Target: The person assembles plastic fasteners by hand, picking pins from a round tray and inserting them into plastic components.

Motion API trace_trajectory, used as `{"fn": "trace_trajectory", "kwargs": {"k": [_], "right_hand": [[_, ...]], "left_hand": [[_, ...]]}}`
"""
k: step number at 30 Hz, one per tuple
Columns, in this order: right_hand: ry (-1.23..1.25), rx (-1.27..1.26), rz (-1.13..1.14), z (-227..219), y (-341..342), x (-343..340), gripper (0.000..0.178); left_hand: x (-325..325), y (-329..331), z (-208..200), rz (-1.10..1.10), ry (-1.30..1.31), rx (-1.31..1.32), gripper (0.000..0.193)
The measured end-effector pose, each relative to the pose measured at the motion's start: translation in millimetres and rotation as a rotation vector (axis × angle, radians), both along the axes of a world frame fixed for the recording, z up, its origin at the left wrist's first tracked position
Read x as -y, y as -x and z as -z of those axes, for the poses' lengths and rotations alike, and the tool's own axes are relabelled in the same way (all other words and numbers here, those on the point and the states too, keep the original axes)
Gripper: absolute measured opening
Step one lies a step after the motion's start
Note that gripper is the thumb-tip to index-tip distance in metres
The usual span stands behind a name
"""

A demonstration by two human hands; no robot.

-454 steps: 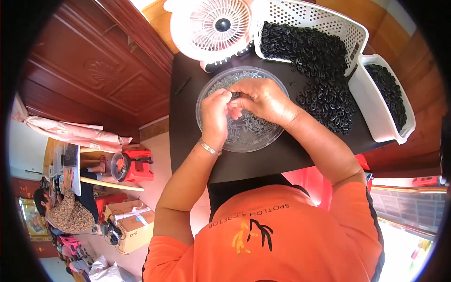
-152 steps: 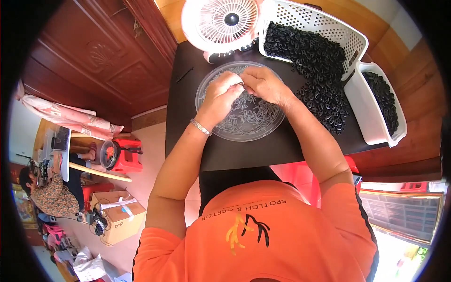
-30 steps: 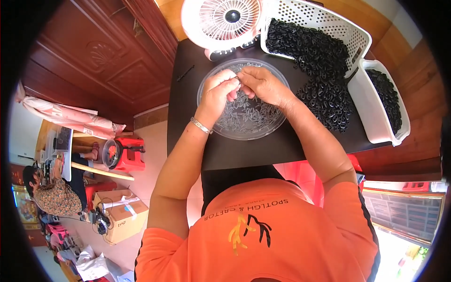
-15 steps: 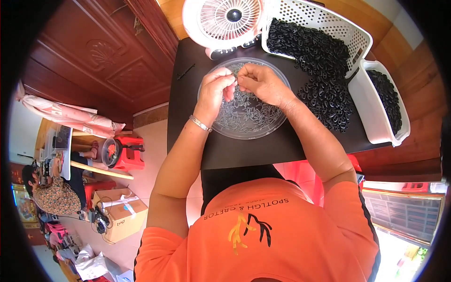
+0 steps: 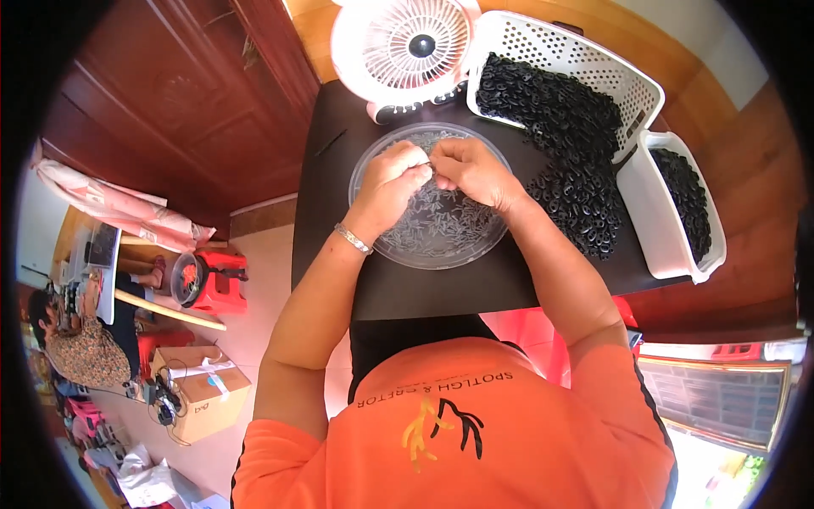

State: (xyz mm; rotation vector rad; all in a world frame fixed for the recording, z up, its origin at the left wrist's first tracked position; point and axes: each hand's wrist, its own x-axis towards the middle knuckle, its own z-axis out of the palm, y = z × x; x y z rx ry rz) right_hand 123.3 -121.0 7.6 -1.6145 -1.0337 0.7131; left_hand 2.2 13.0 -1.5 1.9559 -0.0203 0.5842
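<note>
My left hand and my right hand meet above a round clear tub. Fingertips of both are pinched together and almost touching. A tiny dark bit shows between them, too small to name. Many small, clear, stick-like pieces lie in the tub beneath. To the right of my right hand, a heap of small black looped parts spreads over the dark tabletop.
The heap spills from a tipped white perforated basket. Beside it stands a white bin with more black parts. A pink-white fan stands behind the tub. A thin dark tool lies at left. Another person sits far left.
The whole view has shifted slightly, so the table sits a little lower. My left fingers have curled in more, and both hands stay pinched together over the tub.
</note>
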Motion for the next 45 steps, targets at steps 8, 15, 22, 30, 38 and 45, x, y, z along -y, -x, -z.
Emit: {"fn": "trace_trajectory", "kwargs": {"k": [8,15,22,30,38,45], "right_hand": [[-0.035,0.12,-0.017,-5.2,5.5,-2.9,0.017],[-0.009,0.181,0.043,-4.5,10.6,-6.5,0.011],[-0.116,0.145,0.098,-2.8,10.9,-9.1,0.009],[-0.15,-0.08,0.107,-18.1,-5.9,5.4,0.027],[-0.143,-0.017,0.029,-15.9,9.1,2.0,0.031],[-0.13,-0.006,-0.041,-19.5,10.8,3.7,0.028]], "left_hand": [[-5.8,2.6,-6.0,0.151,0.419,-0.16,0.016],[-13.1,4.8,-3.8,0.171,0.493,-0.181,0.018],[-11.6,6.8,-9.7,0.295,0.545,-0.206,0.019],[-14.5,4.9,-10.8,0.156,0.563,-0.157,0.017],[-5.6,3.7,-11.9,0.105,0.448,-0.118,0.016],[-4.0,4.9,-10.3,0.062,0.371,-0.127,0.017]]}}
